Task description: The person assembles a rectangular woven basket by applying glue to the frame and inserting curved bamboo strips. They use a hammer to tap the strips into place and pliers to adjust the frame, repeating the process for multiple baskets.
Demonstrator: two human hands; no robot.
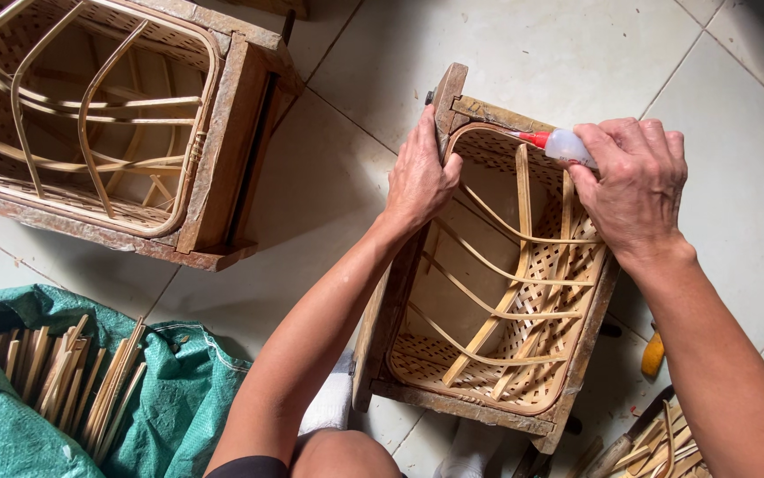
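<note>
Glue bottle at the woven bamboo basket's rim

The right hand [634,181] held a glue bottle [566,146] tight above the basket [497,301]; the left hand [419,181] clasped the wooden mould frame [446,97] around it.

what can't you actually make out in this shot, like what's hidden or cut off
Head view only:
- Small squeeze bottle: the right hand wraps its body, so its fill level is hidden.
- Left hand: its fingertips are hidden behind the wooden frame corner.
- Second wooden frame: cut off by the top and left edges.
- Bamboo strips in the green sack: lower ends buried.
- Yellow-handled tool: mostly hidden behind the right forearm.
</note>
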